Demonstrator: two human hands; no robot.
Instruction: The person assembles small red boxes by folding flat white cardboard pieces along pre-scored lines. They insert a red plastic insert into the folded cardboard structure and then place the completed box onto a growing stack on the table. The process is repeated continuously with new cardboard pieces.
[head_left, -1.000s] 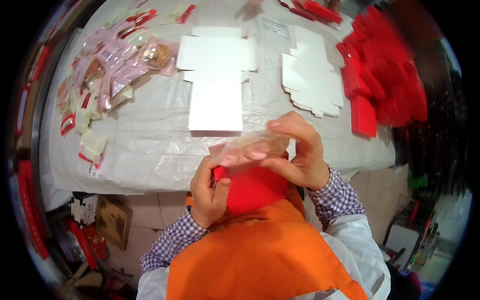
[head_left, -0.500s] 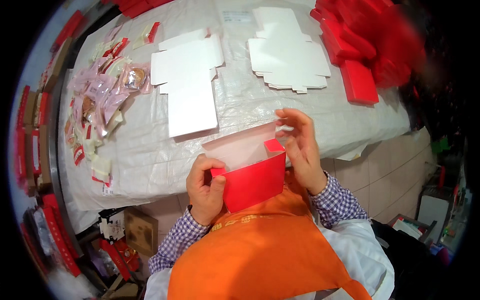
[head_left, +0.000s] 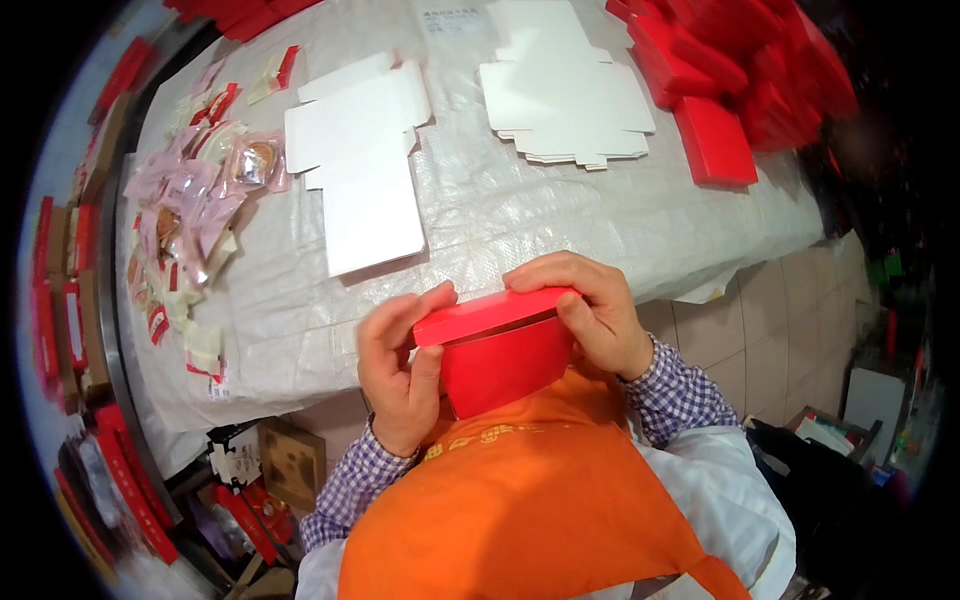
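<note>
Close to my orange apron I hold a small red cardboard box [head_left: 506,370] between both hands. Its lid flap is folded over the top, with a narrow dark gap left along the front edge. My left hand [head_left: 402,365] grips the left end, thumb on the front and fingers at the lid's corner. My right hand [head_left: 592,312] has its fingers over the lid and its thumb at the front right corner. The inside of the box is hidden. Beyond it on the table lies a stack of flat white box blanks [head_left: 372,165].
The table wears a pale woven plastic sheet [head_left: 480,225]. Another stack of white blanks [head_left: 567,95] lies farther right. Finished-looking red boxes [head_left: 715,142] are heaped at the far right. Wrapped pastries [head_left: 190,200] lie at the left. Shelves with red and brown boxes [head_left: 75,320] stand beyond the left edge.
The lid, which stood up with its white inside showing, is now folded down over the box opening. My right hand has come in from the raised flap onto the lid.
</note>
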